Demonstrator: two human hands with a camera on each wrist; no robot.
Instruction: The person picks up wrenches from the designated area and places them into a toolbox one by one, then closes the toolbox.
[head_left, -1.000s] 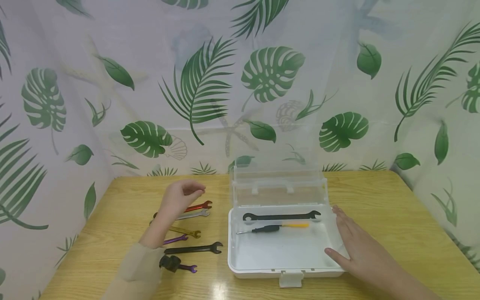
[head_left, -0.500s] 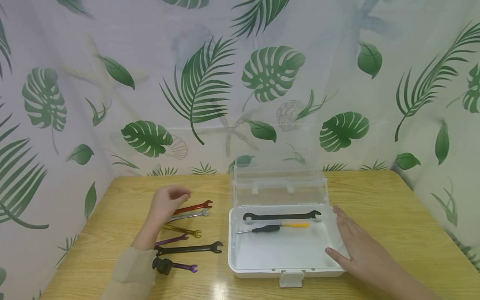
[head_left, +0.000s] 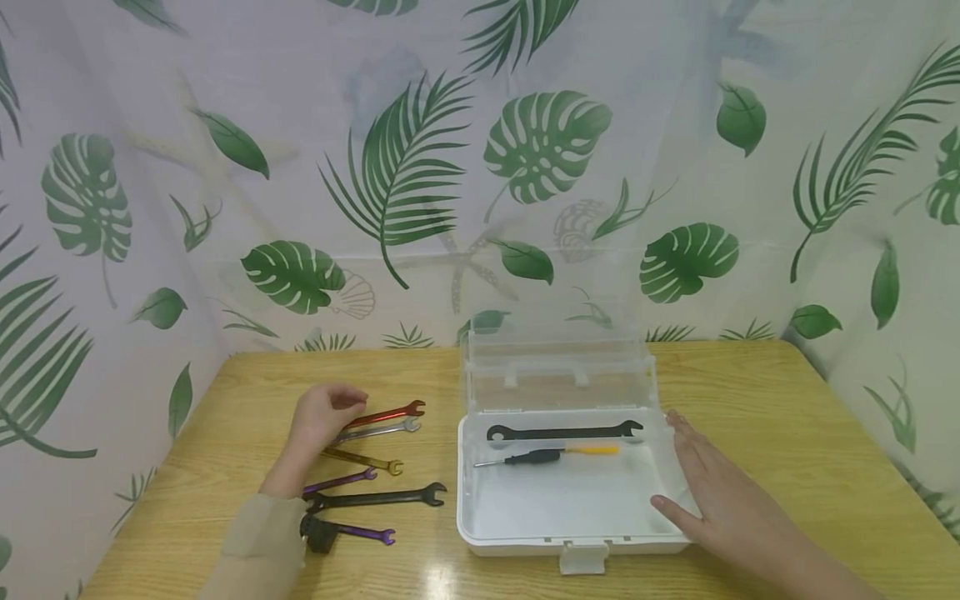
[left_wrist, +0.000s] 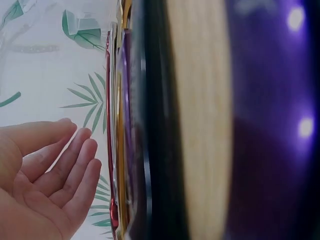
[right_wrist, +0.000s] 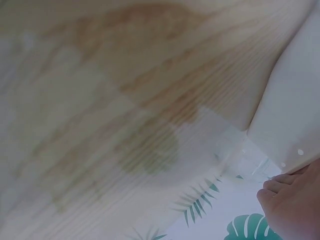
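My left hand (head_left: 318,421) hovers at the near end of a red wrench (head_left: 390,414), its fingers loosely bent. In the left wrist view no thing lies between thumb and fingers (left_wrist: 82,155). Below the red wrench lie a silver wrench (head_left: 382,431), a gold wrench (head_left: 367,460), a purple wrench (head_left: 341,482), a black wrench (head_left: 382,498) and a smaller purple wrench (head_left: 363,532). My right hand (head_left: 723,500) rests with straight fingers along the right side of a white toolbox (head_left: 462,492). Inside it are a black wrench (head_left: 566,434) and a screwdriver (head_left: 536,457) with a black handle, a yellow piece in line with it.
The toolbox's clear lid (head_left: 558,375) stands raised at the back, and its white latch (head_left: 582,558) hangs at the front. A wooden table (head_left: 757,400) carries everything. Behind it hangs a leaf-patterned cloth (head_left: 420,208). The small black camera (head_left: 320,533) is by my left wrist.
My left hand has moved left and a little nearer, back along the red wrench, uncovering more of the wrenches. My right hand and the toolbox have stayed put.
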